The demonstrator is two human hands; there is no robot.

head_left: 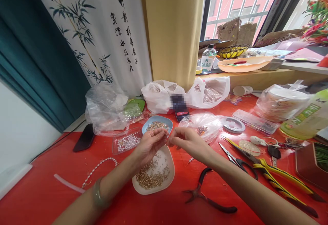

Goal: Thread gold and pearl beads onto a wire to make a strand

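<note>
My left hand (150, 144) and my right hand (187, 141) meet above a white dish (167, 182) of small gold beads. Both are pinched, fingertips nearly touching, on something too small to make out, perhaps a bead or thread. A green bangle (97, 194) sits on my left wrist. Just beyond the hands is a blue dish (147, 126) of beads. A clear tray of white pearls (126, 142) lies to the left, and a strung pearl strand (98, 167) curves on the red table (51, 197).
Black-handled pliers (207, 194), scissors (237, 160) and yellow-handled pliers (279, 180) lie to the right. Plastic bags (107, 109) crowd the back. A thread spool (233, 125), a clear box (256, 122), a bottle (307, 117) and a black phone (84, 138) are nearby.
</note>
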